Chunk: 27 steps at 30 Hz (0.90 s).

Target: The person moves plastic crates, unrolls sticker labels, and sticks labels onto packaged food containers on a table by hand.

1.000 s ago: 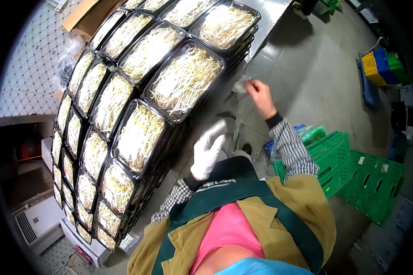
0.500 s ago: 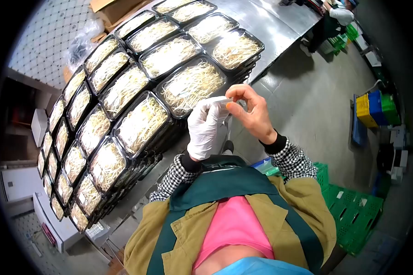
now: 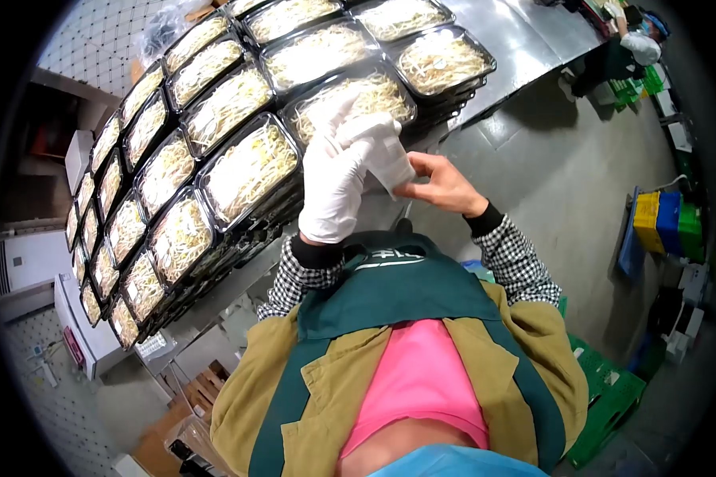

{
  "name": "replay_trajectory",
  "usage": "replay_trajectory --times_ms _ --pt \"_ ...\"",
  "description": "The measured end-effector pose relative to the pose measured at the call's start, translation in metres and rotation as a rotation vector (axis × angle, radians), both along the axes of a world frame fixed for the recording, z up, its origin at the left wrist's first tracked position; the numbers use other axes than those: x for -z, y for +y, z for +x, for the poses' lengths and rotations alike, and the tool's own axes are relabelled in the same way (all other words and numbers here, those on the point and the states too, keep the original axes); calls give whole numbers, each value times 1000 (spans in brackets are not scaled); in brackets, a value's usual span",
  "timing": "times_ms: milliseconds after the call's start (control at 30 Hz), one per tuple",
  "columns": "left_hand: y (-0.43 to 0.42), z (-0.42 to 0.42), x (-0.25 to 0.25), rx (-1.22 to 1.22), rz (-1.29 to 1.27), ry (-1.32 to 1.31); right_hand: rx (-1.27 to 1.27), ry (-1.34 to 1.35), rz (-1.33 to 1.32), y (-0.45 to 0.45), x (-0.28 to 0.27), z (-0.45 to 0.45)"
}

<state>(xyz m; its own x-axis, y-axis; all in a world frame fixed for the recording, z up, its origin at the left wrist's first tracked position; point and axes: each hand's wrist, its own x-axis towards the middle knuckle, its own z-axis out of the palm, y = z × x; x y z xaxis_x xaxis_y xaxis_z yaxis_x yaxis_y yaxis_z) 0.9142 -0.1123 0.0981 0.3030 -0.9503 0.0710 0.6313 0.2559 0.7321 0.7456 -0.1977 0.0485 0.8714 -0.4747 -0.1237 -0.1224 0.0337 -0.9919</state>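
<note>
while the gloved left hand (image 3: 330, 191) held a white strip (image 3: 387, 163), perhaps labels, the bare right hand (image 3: 441, 187) pinched its near edge between thumb and fingers. bean sprout trays (image 3: 250, 175) stood beyond and left of the gloved hand on the worktop (image 3: 533, 36). separating the strip seemed underway, calling next for a light, steady pinch.

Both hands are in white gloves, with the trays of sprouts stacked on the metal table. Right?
Not quite: the right hand is bare; only the left hand wears a white glove, as the head view shows. The trays of sprouts are indeed stacked on the metal table.
</note>
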Motion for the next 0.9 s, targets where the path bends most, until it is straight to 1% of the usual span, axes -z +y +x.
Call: replay_trajectory --times_ms 33,133,233,267,333,367,400,467,500,533,633,733,767,867,900 --pt "1 4 1 33 7 32 8 3 73 1 4 -4" --pt "5 6 -6 27 124 65 25 10 147 5 14 -15" --pt "9 8 -4 25 147 49 56 22 193 15 14 -24" --pt "11 8 -1 34 126 22 162 -32 55 19 11 -23" --pt "14 5 -1 48 180 -102 373 -134 -219 34 6 -18" --pt "18 1 -5 87 197 -107 451 -235 -200 38 1 -15" --pt "19 -3 -3 90 189 -166 477 -217 -325 43 -13 -12" --pt "24 -12 -7 151 211 -109 518 -175 -571 52 -52 -4" --pt "26 -17 -7 156 194 -37 497 -156 -615 54 -61 1" --pt "27 -21 -6 166 176 -82 492 -134 -601 55 -63 1" --pt "29 -25 4 167 102 -39 434 -71 -585 50 -63 4" --pt "29 -22 4 159 95 14 488 -10 -509 52 -63 6" --pt "29 -21 2 139 112 12 495 -35 -494 49 -56 5" --pt "28 -20 -13 91 134 31 432 -133 -318 44 -42 4" --pt "26 -17 -10 98 143 31 319 -117 -300 40 -32 4"
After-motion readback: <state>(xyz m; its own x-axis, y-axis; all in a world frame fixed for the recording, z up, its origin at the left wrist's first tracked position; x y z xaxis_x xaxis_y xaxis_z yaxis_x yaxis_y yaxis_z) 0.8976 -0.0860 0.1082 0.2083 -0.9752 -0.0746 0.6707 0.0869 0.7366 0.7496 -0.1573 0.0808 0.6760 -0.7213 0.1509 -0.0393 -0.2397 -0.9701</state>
